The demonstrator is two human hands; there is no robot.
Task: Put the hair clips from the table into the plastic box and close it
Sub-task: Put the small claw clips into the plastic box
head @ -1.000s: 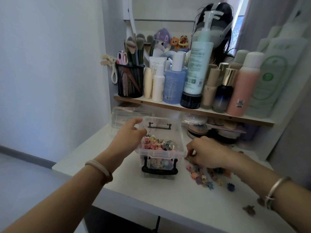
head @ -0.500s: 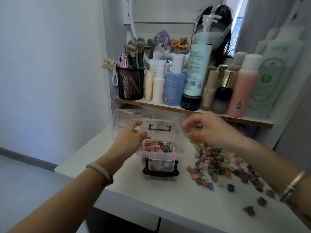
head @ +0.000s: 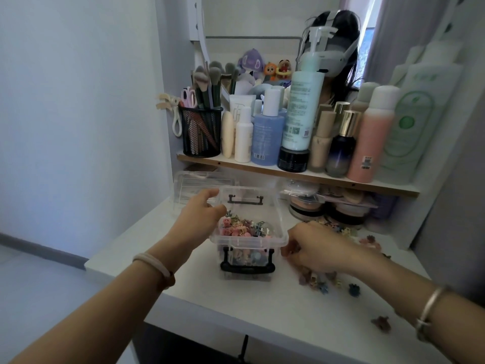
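Open plastic box (head: 262,243) of hair clips (head: 242,229) mid-frame, rim gripped by left hand (head: 199,219); right hand (head: 315,248) curled on table (head: 236,300), hold unclear.

Right hand (head: 313,249) back among clips (head: 316,281)

I can't make out one word on my shelf. The mint pump bottle (head: 301,109) has blurred print and a QR code low on its front. The blue bottle (head: 266,137) shows a barcode near its base, and the pink can (head: 368,137), further right, a small barcode sticker.
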